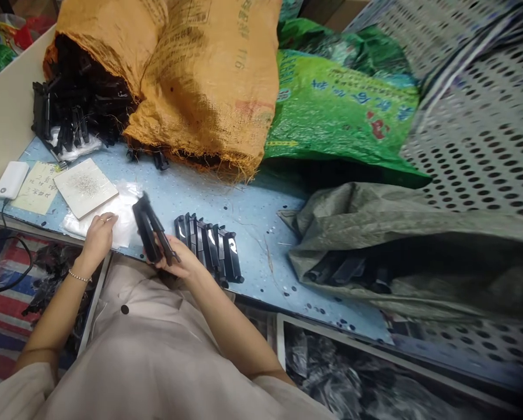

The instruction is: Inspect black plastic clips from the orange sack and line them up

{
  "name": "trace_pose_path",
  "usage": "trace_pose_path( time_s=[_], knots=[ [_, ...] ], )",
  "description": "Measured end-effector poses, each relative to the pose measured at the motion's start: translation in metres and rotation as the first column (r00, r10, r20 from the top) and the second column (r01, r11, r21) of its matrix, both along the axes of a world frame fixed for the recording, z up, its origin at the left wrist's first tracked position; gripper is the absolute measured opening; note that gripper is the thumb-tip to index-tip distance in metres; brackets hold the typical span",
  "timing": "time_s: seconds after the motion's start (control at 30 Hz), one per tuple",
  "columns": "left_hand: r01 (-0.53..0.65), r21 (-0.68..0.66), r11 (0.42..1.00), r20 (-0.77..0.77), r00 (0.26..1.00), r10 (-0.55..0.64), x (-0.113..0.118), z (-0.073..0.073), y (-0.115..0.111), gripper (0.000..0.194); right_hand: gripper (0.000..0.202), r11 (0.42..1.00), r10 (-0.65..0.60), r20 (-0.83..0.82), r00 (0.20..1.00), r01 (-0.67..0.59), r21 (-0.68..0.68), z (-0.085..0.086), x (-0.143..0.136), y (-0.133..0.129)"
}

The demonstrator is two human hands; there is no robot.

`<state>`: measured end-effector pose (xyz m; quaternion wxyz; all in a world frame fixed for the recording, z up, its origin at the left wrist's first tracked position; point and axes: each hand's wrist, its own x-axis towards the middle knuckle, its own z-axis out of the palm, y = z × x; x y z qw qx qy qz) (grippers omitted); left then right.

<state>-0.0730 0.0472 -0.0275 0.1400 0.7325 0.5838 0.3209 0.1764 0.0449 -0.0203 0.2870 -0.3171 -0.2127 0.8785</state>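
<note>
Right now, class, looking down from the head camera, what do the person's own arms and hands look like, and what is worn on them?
Both the left hand and right hand are ungloved. A thin, pale beaded bracelet circles the left wrist. Loose, plain beige-grey sleeves end near the elbows.

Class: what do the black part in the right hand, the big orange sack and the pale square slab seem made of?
Black part in the right hand: probably hard plastic, faintly satin; crisp, straight edges suggest moulding.
Big orange sack: woven fibre, likely plastic, dull; threads fraying.
Pale square slab: matt; straight edges look rigid; board or ceramic, cannot tell.
</note>
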Motion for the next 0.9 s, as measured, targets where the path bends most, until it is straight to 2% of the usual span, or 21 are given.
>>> trace_pose_path(
  time_s=[0.07,0.1,0.2,0.27,0.33,0.37,0.4,0.47,0.53,0.57,0.6,0.67,0.7,0.73,0.77,0.8,0.83,0.87,0.9],
  knots=[
    [-0.001,-0.035,0.999,0.040,0.999,0.003,0.000,0.001,0.001,0.051,0.020,0.976,0.139,-0.120,0.983,-0.156,-0.149,-0.004,-0.001,-0.005],
    [0.002,-0.045,0.999,0.078,0.997,0.002,0.000,0.003,-0.001,0.054,0.020,0.957,0.156,-0.180,0.971,-0.193,-0.214,-0.007,-0.004,-0.006],
    [0.080,-0.024,0.996,0.131,0.988,-0.077,0.009,0.014,-0.019,0.062,0.021,0.939,0.096,-0.270,0.958,-0.178,-0.296,-0.017,-0.018,-0.002],
    [0.221,0.017,0.975,0.104,0.970,-0.222,0.021,0.023,-0.037,0.066,0.017,0.974,0.050,-0.183,0.982,-0.089,-0.211,-0.021,-0.030,0.000],
    [0.359,0.017,0.933,0.059,0.931,-0.359,0.032,0.033,-0.056,0.070,0.013,1.000,0.007,0.027,1.000,-0.007,0.009,-0.019,-0.040,-0.002],
    [0.396,0.010,0.918,0.041,0.917,-0.397,0.035,0.039,-0.064,0.070,0.014,0.987,-0.024,0.143,0.989,0.001,0.162,-0.016,-0.043,-0.005],
    [0.406,0.002,0.914,0.025,0.914,-0.406,0.036,0.046,-0.073,0.069,0.016,0.948,-0.044,0.236,0.971,-0.034,0.316,-0.012,-0.043,-0.009],
    [0.351,-0.019,0.936,-0.011,0.936,-0.352,0.026,0.061,-0.089,0.063,0.022,0.814,-0.024,0.354,0.935,-0.188,0.549,0.000,-0.036,-0.017],
    [0.271,-0.082,0.959,-0.053,0.960,-0.276,0.003,0.076,-0.105,0.051,0.030,0.661,-0.019,0.480,0.877,-0.349,0.664,0.013,-0.016,-0.022],
    [0.236,-0.147,0.960,-0.076,0.965,-0.249,-0.011,0.079,-0.113,0.046,0.034,0.599,-0.091,0.570,0.817,-0.412,0.686,0.018,-0.004,-0.021],
    [0.209,-0.231,0.950,-0.100,0.966,-0.237,-0.026,0.079,-0.120,0.042,0.037,0.549,-0.219,0.666,0.713,-0.474,0.689,0.022,0.010,-0.019],
    [0.164,-0.437,0.884,-0.148,0.957,-0.251,-0.053,0.066,-0.129,0.036,0.044,0.464,-0.503,0.771,0.391,-0.631,0.622,0.024,0.036,-0.007],
    [0.129,-0.551,0.824,-0.181,0.946,-0.269,-0.063,0.054,-0.129,0.034,0.046,0.421,-0.595,0.767,0.241,-0.720,0.552,0.023,0.047,0.000],
    [0.074,-0.655,0.752,-0.224,0.932,-0.286,-0.070,0.040,-0.128,0.032,0.048,0.367,-0.647,0.750,0.140,-0.804,0.467,0.021,0.056,0.008],
    [0.005,-0.733,0.680,-0.270,0.915,-0.298,-0.074,0.025,-0.124,0.030,0.047,0.299,-0.670,0.736,0.095,-0.873,0.385,0.018,0.062,0.016],
    [-0.060,-0.776,0.628,-0.310,0.904,-0.296,-0.074,0.011,-0.119,0.028,0.044,0.220,-0.674,0.733,0.096,-0.921,0.323,0.016,0.067,0.024],
    [-0.104,-0.789,0.605,-0.329,0.903,-0.275,-0.071,0.001,-0.112,0.025,0.040,0.142,-0.667,0.735,0.124,-0.947,0.289,0.015,0.069,0.030],
    [-0.109,-0.781,0.616,-0.315,0.919,-0.237,-0.064,-0.007,-0.105,0.022,0.038,0.075,-0.653,0.739,0.166,-0.957,0.280,0.014,0.071,0.036],
    [-0.079,-0.747,0.660,-0.262,0.947,-0.184,-0.054,-0.010,-0.097,0.017,0.037,0.024,-0.637,0.741,0.210,-0.956,0.292,0.016,0.072,0.040]
  ],
)
